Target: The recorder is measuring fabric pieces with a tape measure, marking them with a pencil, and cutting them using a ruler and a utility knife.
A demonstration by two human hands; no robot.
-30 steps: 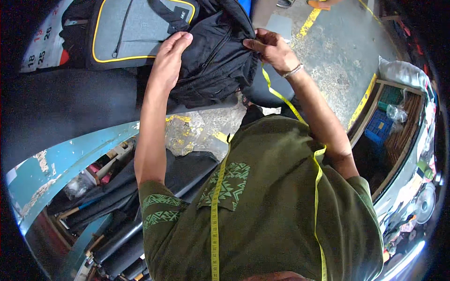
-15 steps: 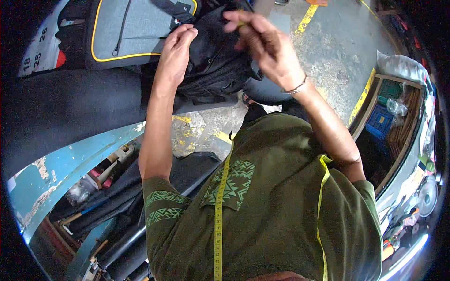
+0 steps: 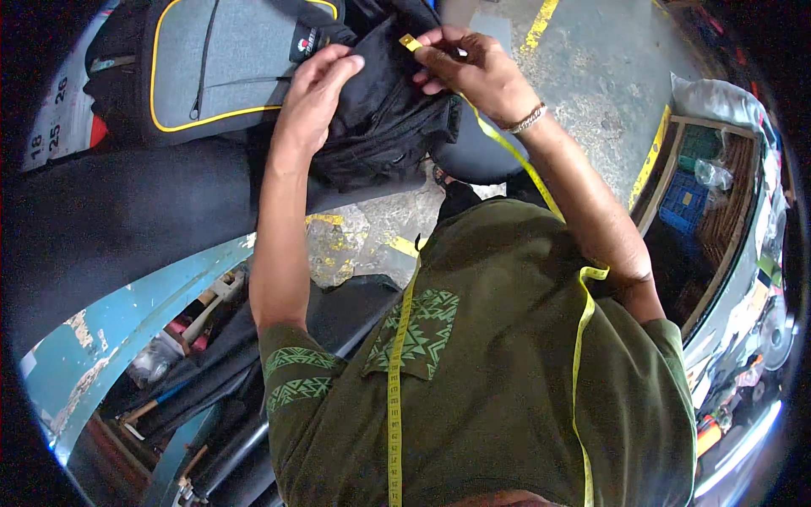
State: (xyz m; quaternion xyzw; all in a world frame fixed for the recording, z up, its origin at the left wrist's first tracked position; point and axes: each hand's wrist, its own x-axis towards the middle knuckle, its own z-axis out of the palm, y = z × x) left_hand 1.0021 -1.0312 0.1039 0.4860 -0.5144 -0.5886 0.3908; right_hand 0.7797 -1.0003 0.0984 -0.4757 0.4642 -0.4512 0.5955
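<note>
A black fabric bag (image 3: 384,127) lies bunched on the dark worktable (image 3: 127,245). My left hand (image 3: 317,89) rests on its left side, fingers curled over the fabric. My right hand (image 3: 473,72) pinches the end of a yellow measuring tape (image 3: 507,148) and holds it against the top of the bag. The tape runs down along my right forearm and hangs round my neck over my green shirt. A metal bracelet sits on my right wrist.
A grey backpack with yellow piping (image 3: 228,63) lies behind the black bag. A blue-painted table edge (image 3: 110,329) with tools and dark rolls below is at the left. Concrete floor with yellow lines (image 3: 591,76) and a wooden crate holding a blue box (image 3: 693,203) are at the right.
My right hand has lifted off the bag's right side, picked up the tape's end and brought it to the top of the bag. My left hand has shifted slightly on the fabric.
</note>
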